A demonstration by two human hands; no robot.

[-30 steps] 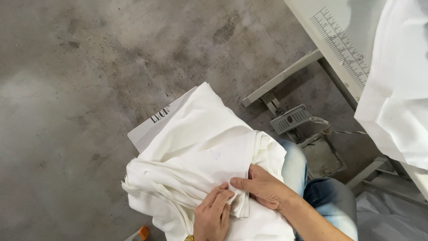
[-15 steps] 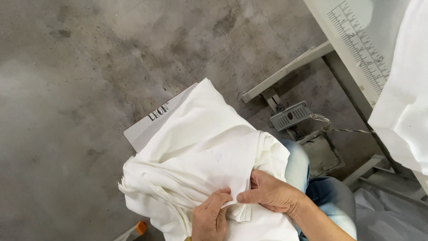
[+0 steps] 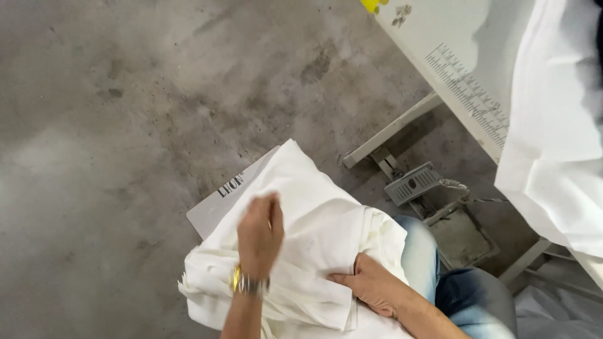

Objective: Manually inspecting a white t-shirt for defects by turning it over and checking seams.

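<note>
On the grey concrete floor (image 3: pixel 125 125) sits a cardboard box (image 3: pixel 220 207) heaped with white cloth (image 3: pixel 314 232). The left hand (image 3: pixel 259 232) has lifted off it, fingers loosely together; the right hand (image 3: pixel 370 289) stays flat, fingers together.

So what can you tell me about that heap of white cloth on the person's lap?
The white cloth looks like thin, soft woven fabric, piled in loose folds and layers with a crumpled edge at the lower left. It rests over the person's lap and a grey box on the concrete floor. The right hand lies flat on it, pressing it down. The left hand, blurred, is raised over the heap; whether it touches the cloth is unclear.
</note>
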